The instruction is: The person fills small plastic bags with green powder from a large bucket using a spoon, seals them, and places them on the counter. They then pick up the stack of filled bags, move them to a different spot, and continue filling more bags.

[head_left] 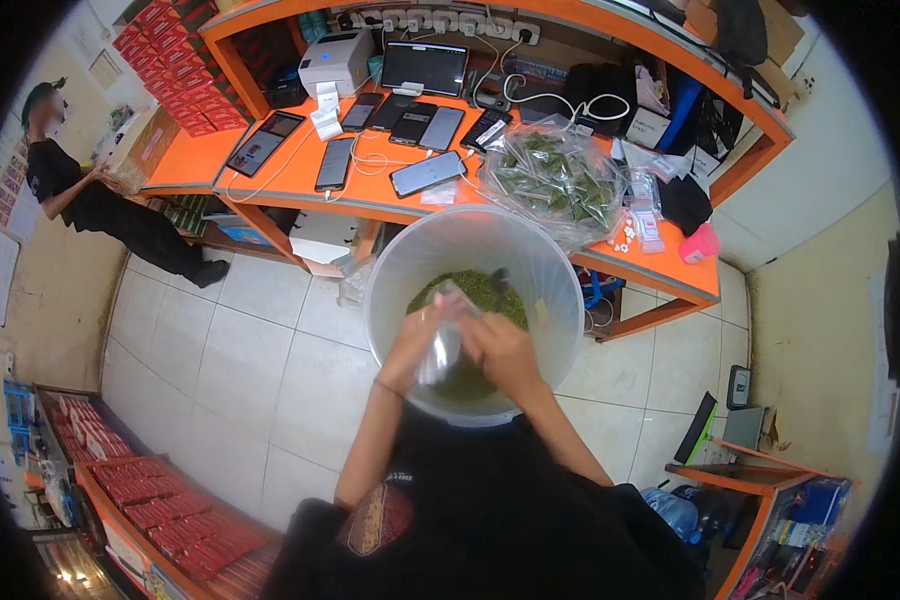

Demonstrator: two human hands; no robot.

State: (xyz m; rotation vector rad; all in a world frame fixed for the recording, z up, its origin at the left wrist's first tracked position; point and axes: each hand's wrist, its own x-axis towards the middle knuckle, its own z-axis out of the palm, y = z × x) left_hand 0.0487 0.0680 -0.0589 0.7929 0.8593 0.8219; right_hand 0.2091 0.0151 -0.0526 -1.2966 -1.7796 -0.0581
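Note:
A large translucent white tub [558, 295] stands right in front of me, with green shredded leaf material [485, 288] at its bottom. Over its opening, my left hand [410, 345] grips a small clear plastic bag [440, 357] that shines in the light. My right hand [505, 350] is closed with its fingertips at the bag's upper edge, close beside the left fingers. Both hands are a little blurred. A dark object [500, 276] shows inside the tub behind the hands.
Behind the tub, an orange table [280, 178] carries several phones, a tablet [265, 143], a label printer [336, 62] and a big clear bag of green leaves [555, 175]. Another person [70, 190] stands at far left holding a box. Red packs fill a shelf [170, 510] at lower left.

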